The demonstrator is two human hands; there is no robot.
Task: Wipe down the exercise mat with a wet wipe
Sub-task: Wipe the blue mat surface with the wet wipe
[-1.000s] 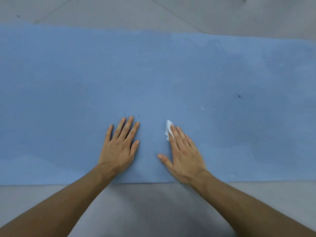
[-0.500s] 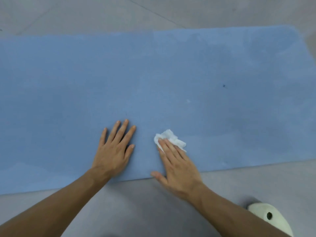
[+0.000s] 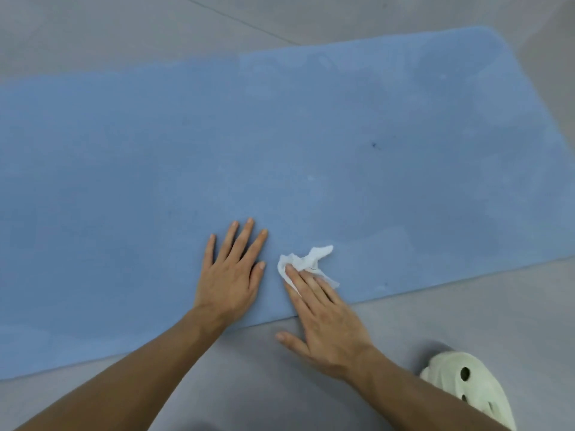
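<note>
mat (image 3: 280, 144): matt blue foam, finely textured
wipe (image 3: 306, 262): thin white crumpled cloth-like sheet
floor (image 3: 93, 32): smooth grey tile
shoe (image 3: 466, 390): matt cream foam-like plastic

An indoor room, whether home or gym cannot be told: large grey floor tiles (image 3: 109, 35) with a thin joint line (image 3: 242, 21) at 12 o'clock, a blue exercise mat (image 3: 280, 135) spread flat on them, and a pale foam clog (image 3: 466, 391) at 5 o'clock.

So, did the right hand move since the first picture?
Yes. The right hand drew back across the near edge of the mat; its palm is now off it.
</note>
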